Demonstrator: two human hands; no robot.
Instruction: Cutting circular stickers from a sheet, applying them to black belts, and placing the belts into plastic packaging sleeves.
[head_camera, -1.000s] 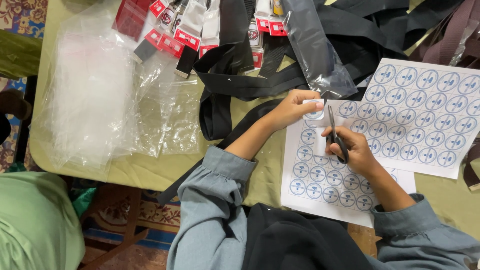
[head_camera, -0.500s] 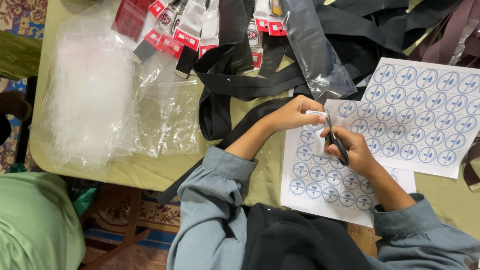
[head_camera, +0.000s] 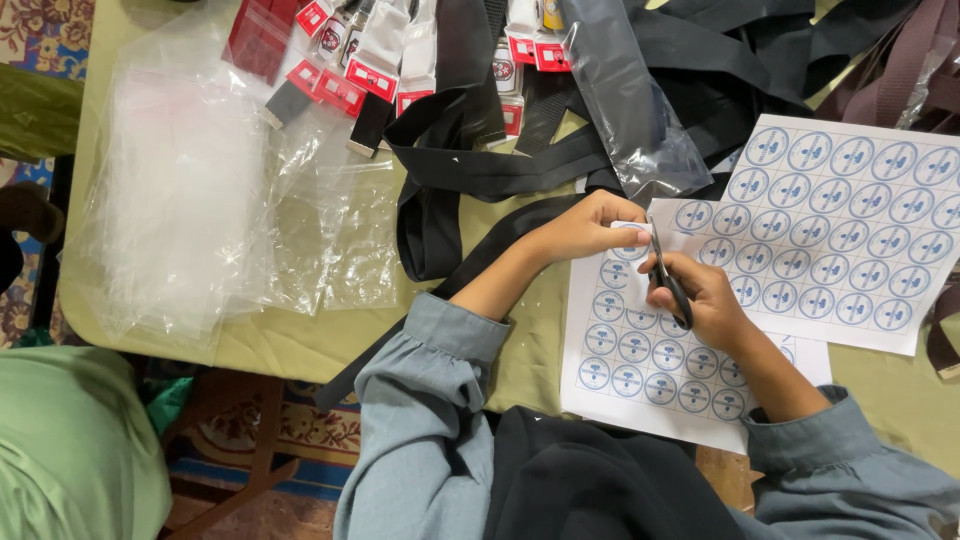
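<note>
Clear plastic bags (head_camera: 190, 200) lie far left on the olive table (head_camera: 300, 340), w/ black fabric straps (head_camera: 480, 170) beside them. Left hand (head_camera: 585, 228) pinches the top edge of a white paper sheet of round blue stickers (head_camera: 640, 350), fingers curled narrow. Right hand (head_camera: 705, 300) is closed on black-handled scissors (head_camera: 665, 278), blades at the sheet's top, just beside the left fingertips.

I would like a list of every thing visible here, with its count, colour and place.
Paper sheets of round blue-and-white stickers: two, white, right side of table.
Black-handled scissors: one, in right hand.
Black fabric straps: several, table centre and top.
Clear plastic bags: a pile, left side.
Red-and-white packaged items: several, top edge.
Olive-green tablecloth: one, covering table.
Left hand: grip on the near sheet's top edge.
Right hand: grip on scissors.
</note>
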